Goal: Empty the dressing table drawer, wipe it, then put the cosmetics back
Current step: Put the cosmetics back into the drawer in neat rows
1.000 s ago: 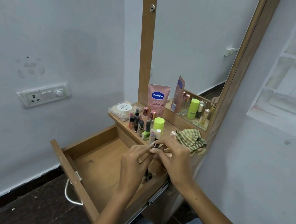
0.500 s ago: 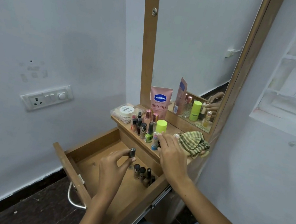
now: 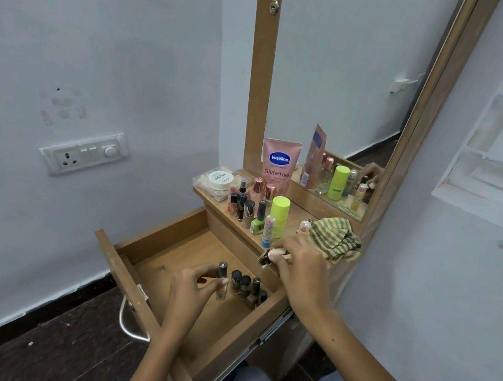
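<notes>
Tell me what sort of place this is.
Probably a bedroom or dressing corner at home: a wooden dressing table with a tall mirror, cosmetics such as a Vaseline tube on its top, and an open drawer holding small bottles.

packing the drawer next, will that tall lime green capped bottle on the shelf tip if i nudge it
Probably: the lime green capped bottle stands upright, tall and narrow. Nail polish bottles crowd its left, so a tip could topple them. It looks like smooth plastic, perhaps slippery.

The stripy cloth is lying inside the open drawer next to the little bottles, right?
Not quite. The head view shows the stripy cloth lying on the tabletop by the mirror, not in the drawer. The little bottles do stand inside the open drawer.
</notes>
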Demonstrator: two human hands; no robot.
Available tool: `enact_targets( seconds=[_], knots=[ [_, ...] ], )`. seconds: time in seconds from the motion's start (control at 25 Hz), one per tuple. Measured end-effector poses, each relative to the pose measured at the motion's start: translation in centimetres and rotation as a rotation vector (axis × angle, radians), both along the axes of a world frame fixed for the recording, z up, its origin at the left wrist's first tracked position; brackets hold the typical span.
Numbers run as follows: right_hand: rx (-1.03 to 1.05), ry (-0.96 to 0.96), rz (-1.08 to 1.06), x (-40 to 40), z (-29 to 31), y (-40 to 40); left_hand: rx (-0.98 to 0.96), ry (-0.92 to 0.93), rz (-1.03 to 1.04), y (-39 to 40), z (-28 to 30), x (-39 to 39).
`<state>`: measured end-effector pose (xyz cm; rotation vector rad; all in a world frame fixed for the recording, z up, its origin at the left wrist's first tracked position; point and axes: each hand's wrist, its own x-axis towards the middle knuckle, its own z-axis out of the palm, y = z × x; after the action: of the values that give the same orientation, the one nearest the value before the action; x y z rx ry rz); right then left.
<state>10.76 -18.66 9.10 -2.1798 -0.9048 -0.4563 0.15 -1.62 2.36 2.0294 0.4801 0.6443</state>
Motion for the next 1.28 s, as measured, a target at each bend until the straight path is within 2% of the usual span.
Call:
enact_targets(
  seconds=[0.12,0.2,0.4,0.56,0.68,0.88,1.08,1.28],
  knots=[
    [-0.038,0.261,0.123,-1.0,-0.8,0.5,-0.004,0.032,-0.033,0.2,-0.4,0.1],
    [-0.159,0.353,0.115,-1.4,-1.4,1.4,0.023,0.045,-0.061,0.1,-0.5,0.1],
    [-0.542,0.269,0.073,-1.8,-3.1,2.4,0.104,0.080,-0.095,-0.4,-0.3,0.0],
    [-0.677,0.268,0.096,-1.7,-3.8,2.6,0.106,0.104,-0.138,-0.5,-0.4,0.2],
    [-0.633,0.270,0.090,-1.5,-3.6,2.1,0.079,0.127,-0.186,-0.5,-0.6,0.5],
    [-0.362,0.287,0.031,-0.7,-2.9,0.1,0.133,0.201,-0.243,-0.9,-0.7,1.7],
    [-0.339,0.244,-0.011,-0.4,-2.8,-0.8,0.153,0.253,-0.283,-1.8,-1.4,2.6],
    [-0.315,0.271,-0.014,-0.7,-3.1,-0.8,0.048,0.209,-0.278,-1.8,-1.6,2.4]
  ],
)
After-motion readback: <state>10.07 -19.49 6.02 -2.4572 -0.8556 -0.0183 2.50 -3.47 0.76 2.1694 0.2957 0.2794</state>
